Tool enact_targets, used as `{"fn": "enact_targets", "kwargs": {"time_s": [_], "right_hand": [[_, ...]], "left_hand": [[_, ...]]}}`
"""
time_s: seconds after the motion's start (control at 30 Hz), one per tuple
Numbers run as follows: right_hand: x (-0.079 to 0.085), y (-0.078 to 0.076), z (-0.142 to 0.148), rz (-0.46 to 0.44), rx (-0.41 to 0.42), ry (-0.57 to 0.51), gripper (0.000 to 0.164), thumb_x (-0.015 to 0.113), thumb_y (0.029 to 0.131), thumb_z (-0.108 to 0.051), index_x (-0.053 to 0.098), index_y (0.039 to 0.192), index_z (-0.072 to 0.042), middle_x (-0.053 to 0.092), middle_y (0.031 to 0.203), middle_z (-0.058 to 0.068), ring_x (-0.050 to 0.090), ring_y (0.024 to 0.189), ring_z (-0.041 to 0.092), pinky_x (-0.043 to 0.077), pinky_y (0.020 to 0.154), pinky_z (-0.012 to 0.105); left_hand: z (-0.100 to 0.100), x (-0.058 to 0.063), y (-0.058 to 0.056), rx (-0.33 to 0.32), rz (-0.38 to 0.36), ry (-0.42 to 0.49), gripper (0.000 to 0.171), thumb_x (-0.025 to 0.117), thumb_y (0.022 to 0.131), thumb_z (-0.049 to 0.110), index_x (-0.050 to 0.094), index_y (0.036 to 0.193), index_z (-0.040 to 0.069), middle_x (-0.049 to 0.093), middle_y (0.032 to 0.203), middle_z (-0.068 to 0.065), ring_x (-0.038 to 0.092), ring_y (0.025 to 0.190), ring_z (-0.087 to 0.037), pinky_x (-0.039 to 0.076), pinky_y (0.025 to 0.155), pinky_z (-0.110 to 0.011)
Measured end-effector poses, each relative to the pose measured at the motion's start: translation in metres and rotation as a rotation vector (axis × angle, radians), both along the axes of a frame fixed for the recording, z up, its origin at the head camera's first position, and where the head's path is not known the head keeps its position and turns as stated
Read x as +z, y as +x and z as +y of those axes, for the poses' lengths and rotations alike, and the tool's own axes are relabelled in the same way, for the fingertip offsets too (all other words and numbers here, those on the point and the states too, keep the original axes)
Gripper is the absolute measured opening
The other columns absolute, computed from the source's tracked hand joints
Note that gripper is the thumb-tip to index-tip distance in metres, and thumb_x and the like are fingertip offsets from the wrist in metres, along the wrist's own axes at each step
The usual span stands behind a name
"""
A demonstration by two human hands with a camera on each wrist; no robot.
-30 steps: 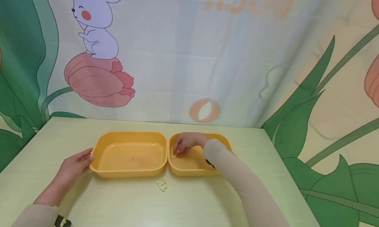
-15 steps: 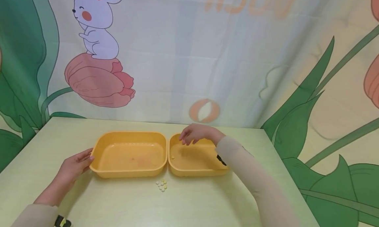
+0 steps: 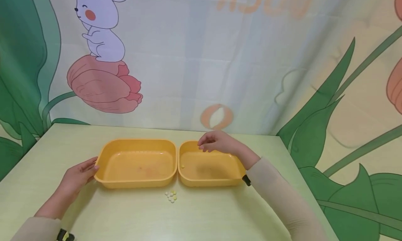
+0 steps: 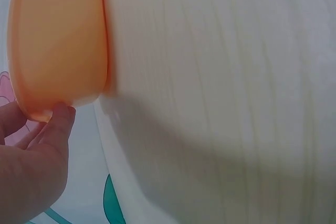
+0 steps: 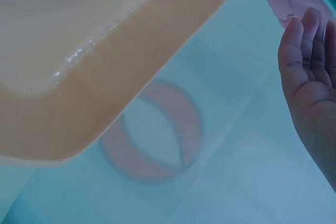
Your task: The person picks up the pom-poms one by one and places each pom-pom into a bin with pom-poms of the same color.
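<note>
A larger yellow tray (image 3: 140,183) stands on the left, its right end against a smaller yellow tray (image 3: 208,182). My left hand (image 3: 76,178) holds the larger tray's left end; in the left wrist view the thumb (image 4: 62,116) presses on its outer wall near the rim. Above the back rim of the smaller tray hovers my right hand (image 3: 218,142), fingers loosely bent. The right wrist view shows its palm side with nothing in it. One small yellow tablet-like piece (image 3: 183,166) lies inside the smaller tray, by its left wall.
Several small white and yellow tablet-like pieces (image 3: 171,195) lie in a cluster on the pale table (image 3: 132,216), in front of where the trays meet. Behind the table hangs a printed curtain (image 3: 169,77) with a rabbit and flowers.
My right hand has risen out of the smaller tray and moved back and right, leaving the tablet-like piece lying there. My left hand has stayed at the larger tray.
</note>
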State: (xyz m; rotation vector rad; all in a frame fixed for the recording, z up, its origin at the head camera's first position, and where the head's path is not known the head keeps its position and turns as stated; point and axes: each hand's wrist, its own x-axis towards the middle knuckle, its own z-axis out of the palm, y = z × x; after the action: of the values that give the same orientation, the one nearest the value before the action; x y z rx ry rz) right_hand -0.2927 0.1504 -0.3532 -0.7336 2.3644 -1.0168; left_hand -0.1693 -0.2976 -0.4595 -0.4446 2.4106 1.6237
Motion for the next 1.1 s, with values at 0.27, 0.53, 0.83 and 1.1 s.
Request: {"fn": "enact_targets", "kwargs": {"time_s": [0.27, 0.53, 0.83, 1.1], "right_hand": [[0.000, 0.039, 0.011, 0.011, -0.079, -0.129, 0.021, 0.067, 0.099, -0.016, 0.070, 0.114, -0.002, 0.074, 0.105, 0.010, 0.067, 0.090, 0.013, 0.062, 0.092, 0.035], [-0.018, 0.070, 0.011, -0.014, -0.072, -0.251, 0.023, 0.066, 0.099, -0.012, 0.067, 0.115, 0.004, 0.072, 0.105, 0.015, 0.067, 0.088, 0.012, 0.063, 0.086, 0.033], [-0.037, 0.093, 0.000, -0.041, -0.051, -0.252, 0.023, 0.067, 0.099, -0.013, 0.068, 0.113, 0.005, 0.070, 0.107, 0.027, 0.068, 0.096, 0.036, 0.064, 0.086, 0.035], [-0.057, 0.105, -0.012, -0.022, -0.019, -0.254, 0.023, 0.068, 0.098, -0.012, 0.068, 0.110, 0.007, 0.070, 0.101, 0.022, 0.060, 0.083, 0.004, 0.054, 0.074, 0.014]], "left_hand": [[0.001, 0.000, -0.001, -0.001, -0.008, -0.002, 0.065, 0.041, 0.111, 0.031, 0.014, 0.162, 0.000, 0.022, 0.165, -0.028, 0.031, 0.152, -0.045, 0.048, 0.105, -0.034], [0.000, 0.000, 0.000, 0.001, -0.009, -0.013, 0.065, 0.041, 0.111, 0.032, 0.014, 0.162, 0.000, 0.022, 0.165, -0.029, 0.031, 0.152, -0.045, 0.049, 0.104, -0.033], [0.002, 0.001, 0.001, 0.006, -0.012, -0.010, 0.064, 0.041, 0.111, 0.030, 0.015, 0.161, 0.000, 0.022, 0.164, -0.029, 0.032, 0.151, -0.045, 0.053, 0.100, -0.028], [0.001, 0.000, 0.001, -0.002, -0.004, -0.019, 0.064, 0.040, 0.112, 0.030, 0.014, 0.161, -0.001, 0.022, 0.165, -0.029, 0.032, 0.151, -0.045, 0.053, 0.100, -0.027]]}}
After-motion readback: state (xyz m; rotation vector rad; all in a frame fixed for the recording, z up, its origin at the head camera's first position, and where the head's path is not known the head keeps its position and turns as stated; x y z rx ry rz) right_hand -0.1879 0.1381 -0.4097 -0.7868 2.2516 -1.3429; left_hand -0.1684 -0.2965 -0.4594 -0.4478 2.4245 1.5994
